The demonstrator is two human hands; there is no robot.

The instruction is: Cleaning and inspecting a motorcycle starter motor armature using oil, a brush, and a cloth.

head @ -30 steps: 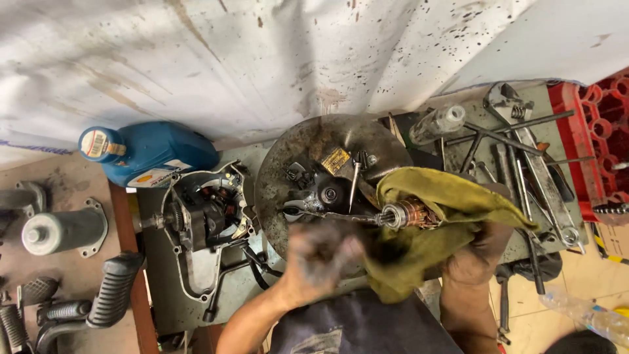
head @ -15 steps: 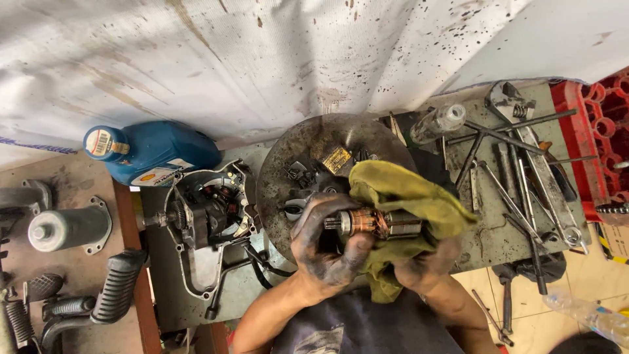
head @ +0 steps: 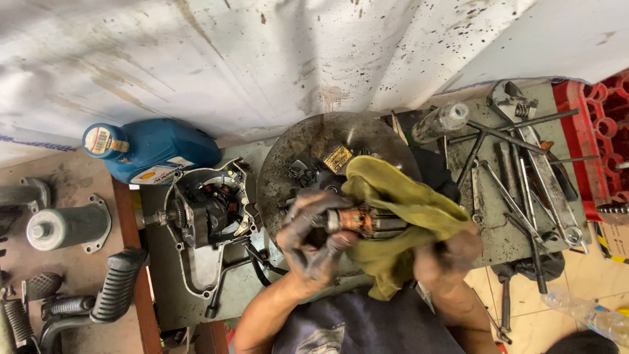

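The left hand (head: 314, 233) grips a motor armature (head: 360, 221) at frame center; the right hand (head: 445, 252) clutches a yellow rag (head: 400, 216), wiping it.

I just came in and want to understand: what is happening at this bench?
A person holds a copper-wound cylindrical motor armature in the greasy left hand. The right hand holds a yellow-green cloth rag wrapped around its far end. They work above a round grey metal tray of small parts, with an open grey engine casing to the left.
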